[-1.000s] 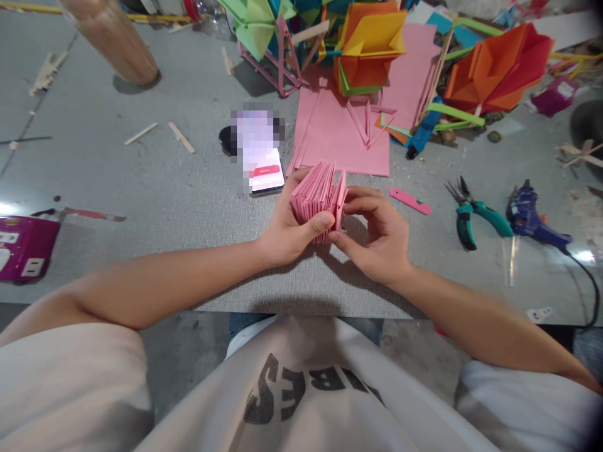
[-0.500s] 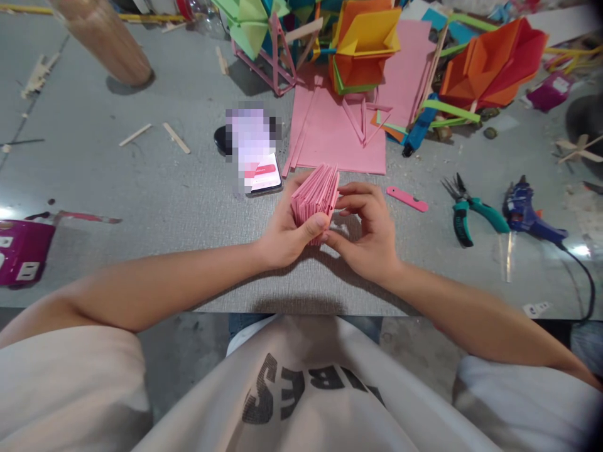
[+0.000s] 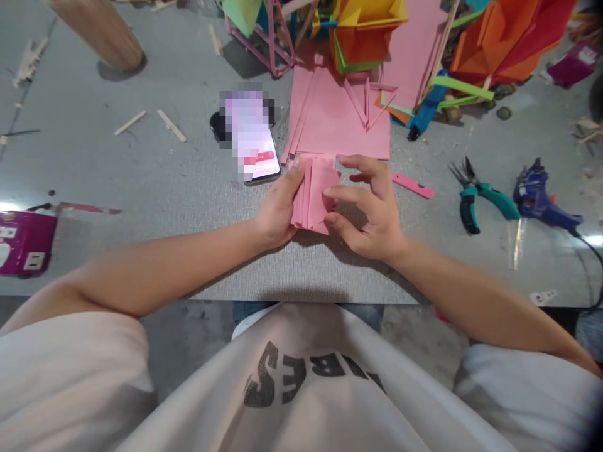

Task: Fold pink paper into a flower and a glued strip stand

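A stack of pink folded paper pieces (image 3: 316,194) stands above the table near its front edge. My left hand (image 3: 277,204) is closed round the stack's left side, thumb along its upper left edge. At the right edge of the stack, my right hand (image 3: 370,210) has its fingers apart, index fingertip and thumb touching the paper or very close to it. The broad face of one pink piece shows on the right of the stack, with narrow folded edges to its left.
Beyond the hands lie a phone (image 3: 257,147), pink paper sheets (image 3: 330,125) and a blue cutter (image 3: 428,113). To the right are a pink folding knife (image 3: 413,186), pliers (image 3: 487,194) and a blue glue gun (image 3: 544,194). Orange folded-paper shapes (image 3: 504,44) stand at the back.
The paper stack has turned from fanned edges to a broad face towards me. My left thumb has shifted up to its upper edge, and my right fingers have spread. The view has shifted slightly.
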`<state>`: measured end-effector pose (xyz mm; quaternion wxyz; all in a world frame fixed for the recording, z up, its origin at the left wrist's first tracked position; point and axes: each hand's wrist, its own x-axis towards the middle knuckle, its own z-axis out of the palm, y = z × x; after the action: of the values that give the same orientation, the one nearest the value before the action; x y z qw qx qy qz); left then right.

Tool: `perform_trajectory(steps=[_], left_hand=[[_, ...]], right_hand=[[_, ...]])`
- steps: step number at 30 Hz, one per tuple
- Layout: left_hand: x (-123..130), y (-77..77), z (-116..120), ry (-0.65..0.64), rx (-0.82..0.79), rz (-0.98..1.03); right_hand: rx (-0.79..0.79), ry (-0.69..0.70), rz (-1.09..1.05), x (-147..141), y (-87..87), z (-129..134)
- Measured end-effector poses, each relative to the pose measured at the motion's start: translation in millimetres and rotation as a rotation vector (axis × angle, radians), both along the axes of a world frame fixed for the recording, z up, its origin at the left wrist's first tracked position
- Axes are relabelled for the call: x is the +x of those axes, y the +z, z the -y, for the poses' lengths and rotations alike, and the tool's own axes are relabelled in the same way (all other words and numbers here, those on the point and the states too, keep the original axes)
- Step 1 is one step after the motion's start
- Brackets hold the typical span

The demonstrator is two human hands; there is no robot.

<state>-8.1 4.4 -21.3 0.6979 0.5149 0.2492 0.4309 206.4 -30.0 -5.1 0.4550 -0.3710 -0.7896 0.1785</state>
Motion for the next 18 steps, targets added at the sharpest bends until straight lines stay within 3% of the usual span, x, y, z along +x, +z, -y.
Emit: perform_trajectory(steps=[3,8,12,15,18], left_hand=[[0,3.5,-1,-0.063,-0.191,0.14],[1,9.0,4,-0.031,-0.294,0.192],[1,6.5,5,-0.053,-0.276,0.179],[0,3.1,6,-0.046,-0.255,0.178],[-2,2.2,8,-0.007,-0.131,0.151]], right_hand=[[0.01,0.065,0.053,0,-1.3,-3],[-0.086,0.045,0.121,-4,3.7,-3],[-0.205,-0.007,0.134,-9,12.0,1],[-0.201,-0.012,0.131,-10,13.3,5],[-0.185,-0.023,0.138,-9,9.4,7]])
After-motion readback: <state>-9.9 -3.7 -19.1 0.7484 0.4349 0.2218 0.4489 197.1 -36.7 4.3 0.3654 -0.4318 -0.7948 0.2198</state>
